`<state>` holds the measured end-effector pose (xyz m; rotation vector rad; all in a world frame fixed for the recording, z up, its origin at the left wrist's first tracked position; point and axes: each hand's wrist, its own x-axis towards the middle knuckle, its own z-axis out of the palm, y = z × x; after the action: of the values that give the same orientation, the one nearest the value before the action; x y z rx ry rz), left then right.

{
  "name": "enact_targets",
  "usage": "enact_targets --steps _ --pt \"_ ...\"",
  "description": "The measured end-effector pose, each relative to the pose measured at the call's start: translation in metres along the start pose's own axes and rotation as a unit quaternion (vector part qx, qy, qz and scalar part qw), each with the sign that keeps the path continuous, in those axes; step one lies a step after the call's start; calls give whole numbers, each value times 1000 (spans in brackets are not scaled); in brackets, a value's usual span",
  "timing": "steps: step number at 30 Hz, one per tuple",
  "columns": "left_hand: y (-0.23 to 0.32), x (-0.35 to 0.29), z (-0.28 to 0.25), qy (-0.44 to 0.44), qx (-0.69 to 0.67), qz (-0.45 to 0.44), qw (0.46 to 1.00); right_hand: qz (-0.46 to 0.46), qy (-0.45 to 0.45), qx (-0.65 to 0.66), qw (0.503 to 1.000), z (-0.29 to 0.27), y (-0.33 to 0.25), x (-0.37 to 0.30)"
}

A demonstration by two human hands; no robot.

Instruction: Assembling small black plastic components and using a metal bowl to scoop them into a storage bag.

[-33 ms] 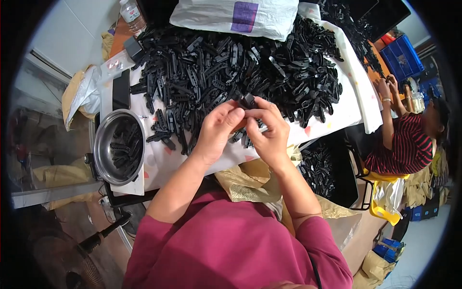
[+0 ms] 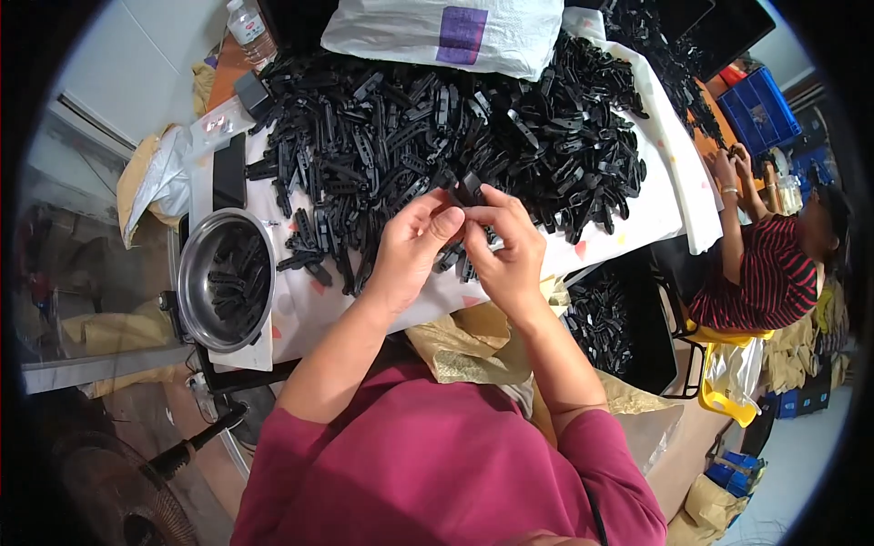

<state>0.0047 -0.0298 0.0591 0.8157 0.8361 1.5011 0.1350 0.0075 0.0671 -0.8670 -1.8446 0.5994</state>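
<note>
Both hands meet over the near edge of a big heap of black plastic parts (image 2: 364,136) on the table. Between their fingertips is a small black plastic part (image 2: 472,188), one end of it sticking up past the fingers. My left hand (image 2: 414,247) pinches it with the thumb pressed on top. From the other side my right hand (image 2: 512,250) grips it between thumb and forefinger, the fingers curled. The part's lower portion is hidden by the fingers. Its exact kind I cannot make out.
A steel bowl (image 2: 189,300) with several black parts stands at the left. Behind the heap lies a white woven sack (image 2: 391,27). A black bin (image 2: 651,350) of similar parts sits low at the right. Further right, a person in a striped shirt (image 2: 760,273) handles parts at another table.
The black part between my fingertips has tilted slightly more upright. My right hand has shifted a little with it; the rest looks the same.
</note>
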Motion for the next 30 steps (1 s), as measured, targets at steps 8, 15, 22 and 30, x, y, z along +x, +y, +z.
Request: enact_targets --steps 8,15,22,30 --pt "2 2 -6 91 -30 -21 995 -107 31 7 994 11 3 -1" --pt "11 7 -19 73 9 32 997 157 25 324 932 -2 1 0" --pt "20 0 -13 -8 66 90 994 -122 18 17 992 -10 -14 14" --pt "21 -7 -5 -95 32 212 972 -232 45 -95 967 -10 -17 7"
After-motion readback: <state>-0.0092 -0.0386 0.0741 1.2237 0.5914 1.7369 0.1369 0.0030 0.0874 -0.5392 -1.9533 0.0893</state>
